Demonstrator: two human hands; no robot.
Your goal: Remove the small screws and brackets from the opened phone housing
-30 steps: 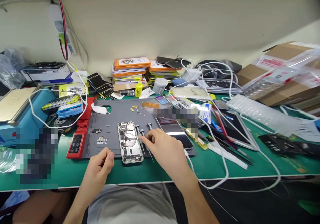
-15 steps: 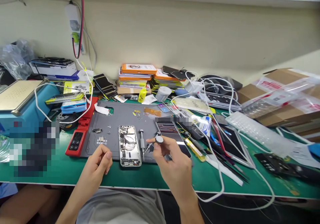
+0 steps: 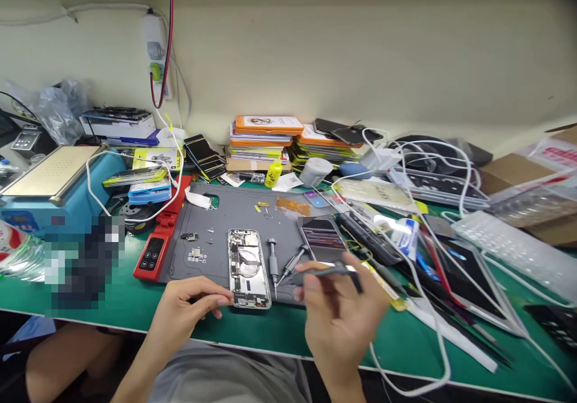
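Observation:
An opened smartphone [image 3: 249,268] lies back-down on the grey work mat [image 3: 216,202], its inner parts bare. My left hand [image 3: 193,310] pinches the phone's lower left edge between thumb and fingertips. To the right, my right hand [image 3: 345,313] is raised above the mat's front edge, closed around a slim dark-grey tool [image 3: 327,271] whose exact kind is blurred. Between phone and right hand lie a grey screwdriver [image 3: 273,262] and a second screwdriver [image 3: 294,263], tips close together. A dark-screened phone [image 3: 322,238] rests behind the right hand.
Small parts [image 3: 189,236] are scattered on the mat's left. A red device with buttons [image 3: 153,256] borders it. Tools and white cables [image 3: 444,355] crowd the right. A blue heating machine [image 3: 85,193] stands at left; stacked orange boxes [image 3: 269,125] line the back.
My left hand has moved right to the phone's edge. My right hand has left the second screwdriver on the mat and now holds the dark-grey tool. The view has shifted right.

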